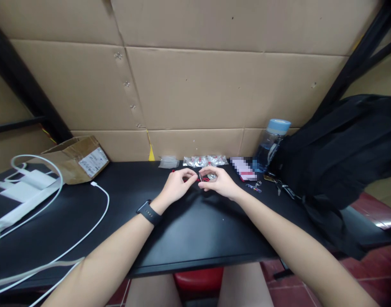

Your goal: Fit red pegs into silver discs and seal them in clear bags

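My left hand [181,184], with a dark watch on its wrist, is closed in a pinch above the black table. What its fingertips hold is too small to make out. Facing it, my right hand [218,181] grips a small thin disc [201,176] edge-on between thumb and fingers. The two hands almost touch. Behind the fingers shows some red cord [207,179], and a silvery round piece [211,175] lies just beyond the right hand. Past the hands is a row of clear packets [205,160] with silvery round pieces and bits of red inside.
A clear plastic bag [169,162], a phone [243,169], keys [279,187] and a blue-lidded bottle [272,145] stand or lie along the back. A black backpack [342,149] fills the right. Left are a cardboard box [76,158], a power strip [29,202] and white cables [107,204].
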Demonstrator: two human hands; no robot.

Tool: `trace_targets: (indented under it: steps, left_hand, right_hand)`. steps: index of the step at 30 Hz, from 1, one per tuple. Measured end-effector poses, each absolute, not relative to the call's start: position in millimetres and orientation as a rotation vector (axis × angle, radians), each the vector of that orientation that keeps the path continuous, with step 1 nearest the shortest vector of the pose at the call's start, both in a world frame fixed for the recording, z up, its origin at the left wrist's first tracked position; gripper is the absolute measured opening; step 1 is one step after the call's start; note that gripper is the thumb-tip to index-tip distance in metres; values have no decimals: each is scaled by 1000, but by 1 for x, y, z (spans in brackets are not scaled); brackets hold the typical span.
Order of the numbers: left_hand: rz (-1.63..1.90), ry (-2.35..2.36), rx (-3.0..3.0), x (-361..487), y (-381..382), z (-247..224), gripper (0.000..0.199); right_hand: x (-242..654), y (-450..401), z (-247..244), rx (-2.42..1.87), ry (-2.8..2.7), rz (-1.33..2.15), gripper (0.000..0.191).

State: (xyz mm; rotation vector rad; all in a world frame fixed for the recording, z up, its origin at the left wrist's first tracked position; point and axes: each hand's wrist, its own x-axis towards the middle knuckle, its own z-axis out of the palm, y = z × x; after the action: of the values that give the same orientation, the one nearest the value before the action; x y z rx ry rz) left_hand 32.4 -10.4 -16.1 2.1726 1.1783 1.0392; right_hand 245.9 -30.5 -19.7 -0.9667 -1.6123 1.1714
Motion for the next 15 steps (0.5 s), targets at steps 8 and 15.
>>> trace_targets:
  steps: [8, 15]
  left_hand:
    - [757, 1845, 2586, -51, 42, -24, 19]
    - [641, 1839, 2627, -57, 50, -28, 30]
  right_hand:
    - [259, -23, -18, -1082, -1816, 755, 41]
    - [263, -24, -14, -1101, -1850, 708, 40]
